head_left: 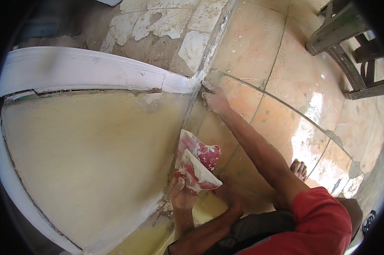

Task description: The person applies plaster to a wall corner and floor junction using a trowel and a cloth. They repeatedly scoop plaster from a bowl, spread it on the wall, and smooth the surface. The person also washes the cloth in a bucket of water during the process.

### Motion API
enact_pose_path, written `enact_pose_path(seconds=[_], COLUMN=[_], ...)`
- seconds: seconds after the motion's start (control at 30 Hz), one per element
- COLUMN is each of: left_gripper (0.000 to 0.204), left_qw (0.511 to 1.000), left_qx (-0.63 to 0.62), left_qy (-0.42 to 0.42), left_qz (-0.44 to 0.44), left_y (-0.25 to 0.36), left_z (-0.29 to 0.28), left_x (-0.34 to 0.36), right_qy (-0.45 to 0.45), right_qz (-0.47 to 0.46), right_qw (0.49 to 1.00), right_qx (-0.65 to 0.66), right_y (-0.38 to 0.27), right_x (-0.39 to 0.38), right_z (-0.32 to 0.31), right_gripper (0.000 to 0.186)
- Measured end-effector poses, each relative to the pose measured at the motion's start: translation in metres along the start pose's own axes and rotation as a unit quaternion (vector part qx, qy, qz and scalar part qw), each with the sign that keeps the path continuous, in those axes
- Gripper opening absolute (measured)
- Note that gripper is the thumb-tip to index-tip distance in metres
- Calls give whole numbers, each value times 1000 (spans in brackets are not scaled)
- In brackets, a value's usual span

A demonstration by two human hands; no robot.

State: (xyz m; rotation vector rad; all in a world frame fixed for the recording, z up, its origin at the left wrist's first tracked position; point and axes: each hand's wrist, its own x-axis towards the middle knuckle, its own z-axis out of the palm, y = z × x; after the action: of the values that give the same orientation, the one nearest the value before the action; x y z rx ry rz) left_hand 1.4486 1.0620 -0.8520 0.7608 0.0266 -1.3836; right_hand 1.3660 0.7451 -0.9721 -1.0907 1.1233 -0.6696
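My left hand (181,195) grips two red, flexible putty spreaders (196,170) smeared with white paste, held near the base of the beige panel (89,144). My right hand (215,97) reaches forward, fingertips at the corner where the white trim (98,68) meets the tiled floor (247,42); the fingers are apart, with pale residue on them, and I see nothing held in them. The trim has a dark, cracked gap along its lower edge, and rough white filler marks the corner by my fingers.
A dark wooden piece of furniture (345,63) stands at the upper right. Broken, patchy tiles (194,49) lie beyond the trim. My bare feet (298,170) and red sleeve (315,212) show at the lower right.
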Motion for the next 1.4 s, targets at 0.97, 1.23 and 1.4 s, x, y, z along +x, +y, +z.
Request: enact_pose_path(seconds=[0.97, 1.23, 1.4], left_gripper=[57, 60, 61], left_qw=[999, 998, 999], left_qx=[-30, 0, -36], left_qy=[-20, -2, -32], left_qz=[41, 59, 24], left_y=[-9, -4, -12], left_z=[8, 1, 10], left_x=[-23, -25, -13], right_qy=[-91, -247, -28], right_qz=[-205, -343, -336], right_qw=[846, 742, 779], right_qx=[-484, -521, -528], right_y=[-1, 26, 5], right_x=[-51, -62, -17], right_z=[-30, -11, -44], right_gripper=[53, 50, 51])
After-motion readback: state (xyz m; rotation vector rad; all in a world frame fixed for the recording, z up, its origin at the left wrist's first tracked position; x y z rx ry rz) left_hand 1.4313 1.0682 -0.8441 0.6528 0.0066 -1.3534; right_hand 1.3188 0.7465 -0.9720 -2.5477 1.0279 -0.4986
